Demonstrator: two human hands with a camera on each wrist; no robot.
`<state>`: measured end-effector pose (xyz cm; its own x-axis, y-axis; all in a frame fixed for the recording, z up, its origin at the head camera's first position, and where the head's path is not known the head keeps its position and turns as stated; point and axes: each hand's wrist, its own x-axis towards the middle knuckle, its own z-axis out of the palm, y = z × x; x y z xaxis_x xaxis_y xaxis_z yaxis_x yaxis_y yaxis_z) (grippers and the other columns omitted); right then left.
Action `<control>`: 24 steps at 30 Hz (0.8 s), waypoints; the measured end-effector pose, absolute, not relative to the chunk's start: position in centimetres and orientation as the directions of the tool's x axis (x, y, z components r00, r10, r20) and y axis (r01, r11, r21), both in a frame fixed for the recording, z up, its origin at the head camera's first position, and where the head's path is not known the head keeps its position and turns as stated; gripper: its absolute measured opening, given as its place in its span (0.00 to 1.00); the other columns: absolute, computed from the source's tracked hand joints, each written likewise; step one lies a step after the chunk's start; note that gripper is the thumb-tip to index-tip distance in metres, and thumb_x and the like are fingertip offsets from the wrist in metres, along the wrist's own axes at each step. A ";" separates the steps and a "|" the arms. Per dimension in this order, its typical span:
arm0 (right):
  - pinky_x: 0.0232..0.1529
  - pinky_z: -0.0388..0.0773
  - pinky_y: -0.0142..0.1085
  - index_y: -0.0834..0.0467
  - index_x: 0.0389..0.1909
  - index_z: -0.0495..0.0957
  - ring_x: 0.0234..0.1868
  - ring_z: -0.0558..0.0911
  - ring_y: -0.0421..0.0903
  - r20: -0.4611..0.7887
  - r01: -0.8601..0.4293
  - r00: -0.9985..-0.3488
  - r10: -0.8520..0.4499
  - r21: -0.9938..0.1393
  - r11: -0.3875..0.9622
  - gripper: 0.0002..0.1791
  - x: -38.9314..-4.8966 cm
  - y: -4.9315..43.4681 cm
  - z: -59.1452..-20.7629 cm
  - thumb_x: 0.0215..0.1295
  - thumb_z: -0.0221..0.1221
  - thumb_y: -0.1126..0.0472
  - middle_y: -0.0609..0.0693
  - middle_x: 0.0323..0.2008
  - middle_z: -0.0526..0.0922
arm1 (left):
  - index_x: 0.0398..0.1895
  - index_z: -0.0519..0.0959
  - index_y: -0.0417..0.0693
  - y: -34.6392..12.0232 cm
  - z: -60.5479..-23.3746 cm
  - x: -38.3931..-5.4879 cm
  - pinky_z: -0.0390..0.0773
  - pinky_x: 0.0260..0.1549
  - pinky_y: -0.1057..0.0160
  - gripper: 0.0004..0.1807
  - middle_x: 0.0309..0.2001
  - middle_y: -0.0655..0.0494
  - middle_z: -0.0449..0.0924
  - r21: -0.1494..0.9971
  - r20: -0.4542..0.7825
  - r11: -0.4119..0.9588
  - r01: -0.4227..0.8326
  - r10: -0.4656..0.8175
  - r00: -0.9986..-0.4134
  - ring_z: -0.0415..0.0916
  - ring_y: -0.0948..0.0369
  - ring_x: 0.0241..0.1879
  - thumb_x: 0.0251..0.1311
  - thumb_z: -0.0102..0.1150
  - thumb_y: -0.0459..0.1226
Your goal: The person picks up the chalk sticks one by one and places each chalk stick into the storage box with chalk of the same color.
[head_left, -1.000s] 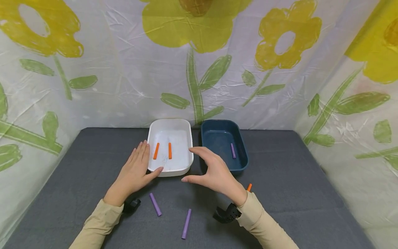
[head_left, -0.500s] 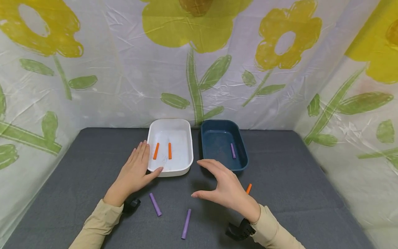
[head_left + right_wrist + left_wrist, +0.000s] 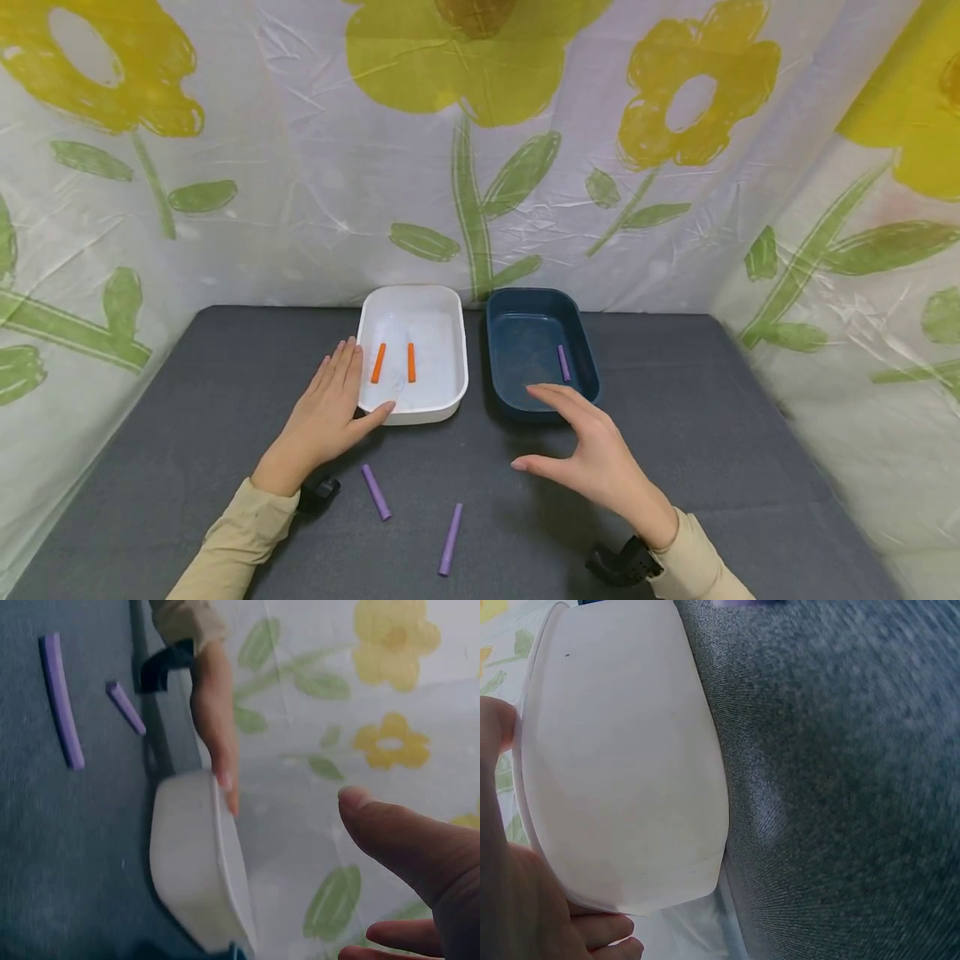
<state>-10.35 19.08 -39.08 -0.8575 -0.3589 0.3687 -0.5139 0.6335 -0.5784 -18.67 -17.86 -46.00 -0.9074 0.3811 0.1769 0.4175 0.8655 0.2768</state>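
Observation:
In the head view my left hand (image 3: 324,417) rests against the left side and front corner of a white tub (image 3: 414,408), fingers straight and thumb on the front rim. Two orange chalk-like sticks (image 3: 378,363) lie inside. To its right stands a dark blue tub (image 3: 517,403) with one purple stick (image 3: 563,363) in it. My right hand (image 3: 600,454) hovers near that tub's front edge, thumb and fingers spread apart and holding nothing. Two more purple sticks, a left one (image 3: 377,493) and a right one (image 3: 450,540), lie on the cloth before the tubs.
A dark grey cloth (image 3: 247,400) covers the table. Behind and at the sides hangs a white curtain (image 3: 315,208) printed with yellow flowers. Each wrist wears a black device, such as the right one (image 3: 624,563).
My right hand has moved right and a little down, away from the white tub. The orange stick on the cloth at right is now hidden behind it. The left hand stays put.

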 end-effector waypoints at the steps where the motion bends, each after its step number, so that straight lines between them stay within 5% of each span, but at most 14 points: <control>1: 0.59 0.75 0.50 0.46 0.68 0.71 0.65 0.73 0.45 0.373 -0.510 -0.860 -0.349 -0.583 0.633 0.45 -10.4 19.5 -39.1 0.47 0.76 0.44 0.42 0.65 0.73 | 0.76 0.41 0.27 -17.8 -46.0 -18.7 0.42 0.73 0.44 0.56 0.77 0.32 0.36 0.276 0.176 0.866 0.417 0.381 -0.908 0.35 0.42 0.77 0.67 0.48 0.63; 10: 0.51 0.78 0.52 0.50 0.64 0.75 0.61 0.76 0.48 0.416 -0.446 -0.884 -0.212 -0.616 0.650 0.41 -10.9 23.9 -39.7 0.46 0.79 0.55 0.47 0.61 0.76 | 0.76 0.42 0.27 -17.6 -45.8 -18.7 0.42 0.73 0.44 0.56 0.77 0.32 0.37 0.280 0.177 0.867 0.413 0.377 -0.909 0.35 0.41 0.77 0.67 0.49 0.63; 24: 0.59 0.73 0.53 0.56 0.63 0.76 0.60 0.76 0.53 0.304 -0.275 -0.948 -0.092 -0.641 0.717 0.37 -11.2 28.1 -41.6 0.52 0.75 0.51 0.51 0.58 0.79 | 0.76 0.41 0.27 -17.8 -45.8 -18.7 0.41 0.73 0.45 0.56 0.77 0.32 0.36 0.280 0.170 0.868 0.410 0.376 -0.911 0.35 0.41 0.77 0.67 0.48 0.63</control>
